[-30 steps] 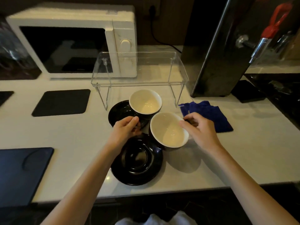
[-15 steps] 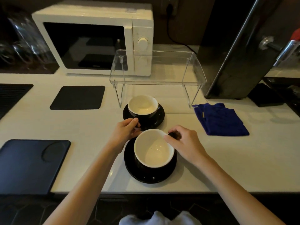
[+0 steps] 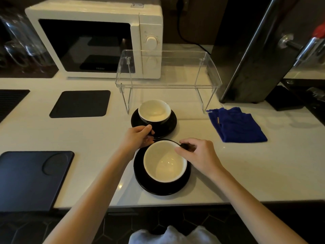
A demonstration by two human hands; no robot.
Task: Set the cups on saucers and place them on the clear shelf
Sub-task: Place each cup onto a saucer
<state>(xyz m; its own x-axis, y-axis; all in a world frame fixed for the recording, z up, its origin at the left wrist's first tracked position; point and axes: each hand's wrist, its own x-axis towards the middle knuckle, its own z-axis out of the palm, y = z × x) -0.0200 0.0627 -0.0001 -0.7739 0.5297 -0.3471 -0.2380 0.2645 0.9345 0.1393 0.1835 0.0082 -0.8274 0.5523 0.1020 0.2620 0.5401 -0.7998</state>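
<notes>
Head view | both cups on saucers, as before | left hand grips far cup handle | right hand grips near cup handle

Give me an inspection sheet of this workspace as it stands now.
Surface: white counter, no spills seen.
Job's things: far cup on far saucer; near cup on near saucer; clear shelf bare.
Clutter: blue cloth, black mat, dark tray.
Hands: left hand at far cup's handle; right hand at near cup's handle.
Cables: black cord behind microwave.
Surroundings: black appliance right.
</notes>
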